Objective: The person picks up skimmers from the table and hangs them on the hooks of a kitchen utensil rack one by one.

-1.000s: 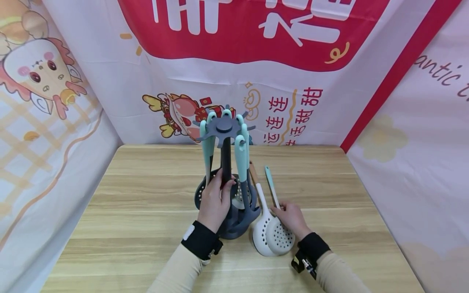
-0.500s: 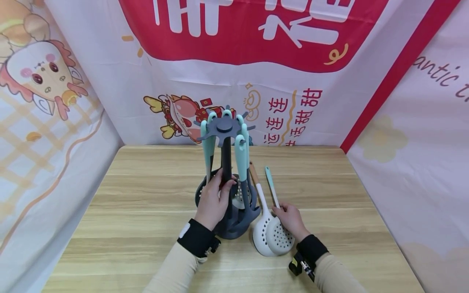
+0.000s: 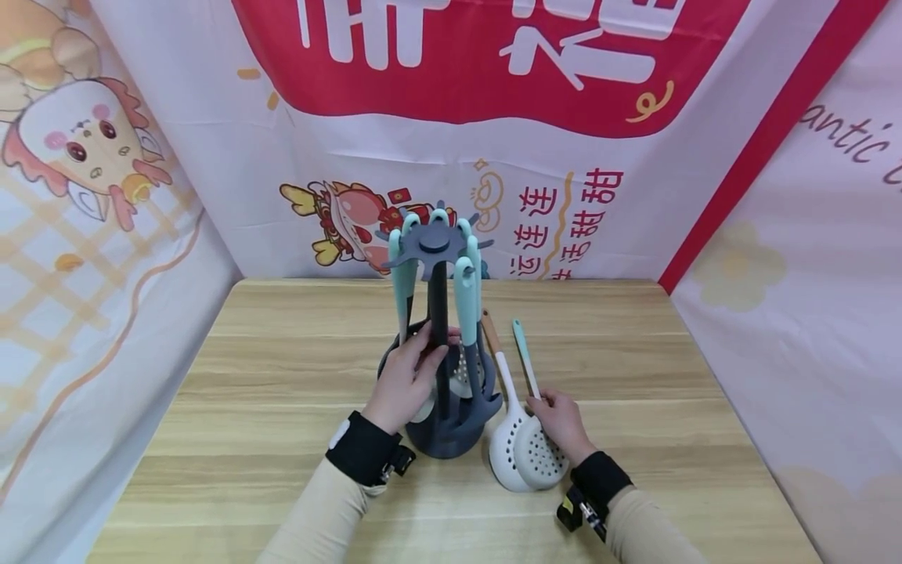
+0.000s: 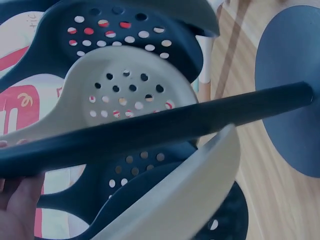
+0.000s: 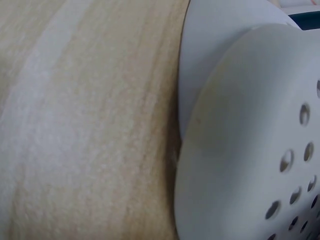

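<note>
A dark grey utensil rack (image 3: 434,240) stands upright on the table, hung with several mint-handled kitchen utensils. My left hand (image 3: 400,384) holds its centre post, thumb on the near side. Close up in the left wrist view, the post (image 4: 150,131) runs past a pale skimmer (image 4: 125,85) and a dark slotted one (image 4: 120,30) to a round base (image 4: 285,55). To the right, my right hand (image 3: 561,423) pinches the handle of a white skimmer (image 3: 541,456) with a mint grip. Its bowl overlaps a white skimmer with a wooden grip (image 3: 503,454).
The wood-grain table (image 3: 296,446) carries the rack near its middle. Printed cloth hangs along the back (image 3: 232,157) and both sides. In the right wrist view, bare tabletop (image 5: 90,120) lies beside the skimmer bowls.
My left hand has slid slightly left and its wrist has dropped away from the rack, showing more of the base. The right hand and the two loose skimmers stay nearly where they were.
</note>
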`<act>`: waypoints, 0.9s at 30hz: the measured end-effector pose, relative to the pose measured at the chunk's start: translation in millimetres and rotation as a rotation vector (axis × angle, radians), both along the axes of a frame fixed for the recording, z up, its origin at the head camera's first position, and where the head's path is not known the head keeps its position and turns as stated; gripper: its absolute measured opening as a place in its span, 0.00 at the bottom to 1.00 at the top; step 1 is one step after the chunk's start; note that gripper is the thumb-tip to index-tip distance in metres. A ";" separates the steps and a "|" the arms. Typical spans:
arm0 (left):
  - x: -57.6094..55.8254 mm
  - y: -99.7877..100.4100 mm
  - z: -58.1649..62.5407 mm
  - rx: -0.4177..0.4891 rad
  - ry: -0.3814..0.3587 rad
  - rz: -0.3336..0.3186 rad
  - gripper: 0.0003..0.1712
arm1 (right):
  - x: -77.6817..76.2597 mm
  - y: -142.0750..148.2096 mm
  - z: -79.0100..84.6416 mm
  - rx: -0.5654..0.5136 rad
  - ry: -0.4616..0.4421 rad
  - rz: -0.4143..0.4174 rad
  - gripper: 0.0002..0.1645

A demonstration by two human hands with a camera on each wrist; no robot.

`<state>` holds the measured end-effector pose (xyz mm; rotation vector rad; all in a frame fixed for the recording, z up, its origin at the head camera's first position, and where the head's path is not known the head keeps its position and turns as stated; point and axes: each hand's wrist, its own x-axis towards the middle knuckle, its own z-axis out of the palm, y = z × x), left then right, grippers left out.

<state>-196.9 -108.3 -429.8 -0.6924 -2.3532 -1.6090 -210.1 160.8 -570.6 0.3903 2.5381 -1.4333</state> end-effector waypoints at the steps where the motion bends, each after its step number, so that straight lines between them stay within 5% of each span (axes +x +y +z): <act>1: -0.7 -0.5 0.3 -0.010 0.003 -0.012 0.22 | 0.0 0.4 0.3 -0.002 -0.002 -0.001 0.19; 7: -3.6 -1.1 2.1 -0.044 0.032 -0.021 0.17 | -1.0 2.0 0.1 -0.025 -0.016 -0.010 0.20; 17: -2.0 2.0 -2.8 -0.072 0.073 0.067 0.12 | 0.3 2.9 3.8 -0.021 -0.013 0.002 0.20; 27: -1.3 11.8 -7.4 -0.096 0.198 0.191 0.12 | 1.7 9.0 19.5 -0.042 0.032 -0.013 0.23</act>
